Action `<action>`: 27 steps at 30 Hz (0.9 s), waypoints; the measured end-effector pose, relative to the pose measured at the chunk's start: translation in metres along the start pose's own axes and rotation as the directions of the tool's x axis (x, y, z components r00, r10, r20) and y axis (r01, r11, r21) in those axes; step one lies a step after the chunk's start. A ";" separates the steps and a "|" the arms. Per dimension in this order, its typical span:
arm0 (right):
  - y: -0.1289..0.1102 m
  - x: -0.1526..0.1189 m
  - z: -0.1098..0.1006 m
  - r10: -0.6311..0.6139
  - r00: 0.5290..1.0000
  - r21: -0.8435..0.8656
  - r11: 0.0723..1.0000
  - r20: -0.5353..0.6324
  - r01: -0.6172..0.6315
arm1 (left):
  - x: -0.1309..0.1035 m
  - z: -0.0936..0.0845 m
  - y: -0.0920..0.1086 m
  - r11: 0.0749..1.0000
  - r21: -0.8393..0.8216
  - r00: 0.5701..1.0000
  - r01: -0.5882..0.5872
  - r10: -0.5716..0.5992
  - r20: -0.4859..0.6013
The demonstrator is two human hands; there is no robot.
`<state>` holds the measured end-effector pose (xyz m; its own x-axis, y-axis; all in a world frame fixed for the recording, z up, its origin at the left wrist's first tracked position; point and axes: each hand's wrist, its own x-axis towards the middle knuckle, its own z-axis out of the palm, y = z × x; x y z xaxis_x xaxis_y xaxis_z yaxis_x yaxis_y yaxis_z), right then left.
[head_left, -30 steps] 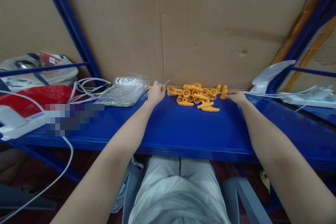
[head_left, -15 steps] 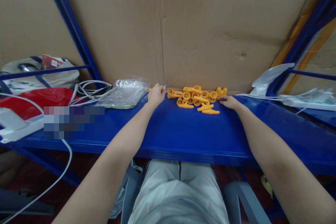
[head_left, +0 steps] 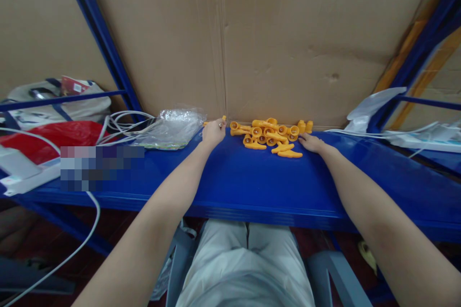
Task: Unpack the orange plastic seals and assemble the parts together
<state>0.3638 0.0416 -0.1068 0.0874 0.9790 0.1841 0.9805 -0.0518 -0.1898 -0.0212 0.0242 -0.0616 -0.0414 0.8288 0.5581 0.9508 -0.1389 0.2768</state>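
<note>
Several orange-yellow plastic parts, some with round cup-shaped ends, lie heaped on the blue table against the cardboard. Left of the heap, my left hand is closed, with bits of orange-yellow showing at its fingertips and on its far side; the held piece is mostly hidden. At the heap's right end my right hand rests low over the table, fingers reaching left beside the parts. Just behind it stand upright orange-yellow pieces. Whether its fingers grip anything is too small to tell.
Clear plastic bags lie left of my left hand, with white cables and a red bag farther left. A tall cardboard sheet backs the table. White plastic and more cables sit at the right.
My right hand has drawn slightly toward me, off the upright pieces, which show more fully. My left hand has turned a little, and an orange-yellow tip now shows above it.
</note>
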 end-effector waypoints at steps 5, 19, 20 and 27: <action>-0.014 -0.008 -0.006 0.101 0.989 -0.017 0.995 0.109 -0.100 | 0.002 0.003 -0.006 1.000 0.004 0.999 -0.009 0.009 0.042; -0.013 -0.007 -0.003 0.087 0.992 -0.027 0.996 0.088 -0.085 | 0.011 0.028 -0.020 0.999 0.029 0.876 -0.019 0.003 0.481; -0.014 -0.007 -0.004 0.091 0.992 -0.028 0.996 0.093 -0.089 | 0.011 0.028 -0.020 0.999 0.045 0.859 -0.025 -0.002 0.512; -0.020 -0.018 -0.013 0.084 0.989 -0.029 0.996 0.118 -0.081 | 0.009 0.026 -0.015 0.984 0.161 0.827 -0.079 -0.025 0.562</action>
<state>0.3447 0.0219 -0.0936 0.1479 0.9876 0.0523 0.9749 -0.1367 -0.1758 -0.0278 0.0481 -0.0806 0.1141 0.9934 0.0144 0.9881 -0.1150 0.1021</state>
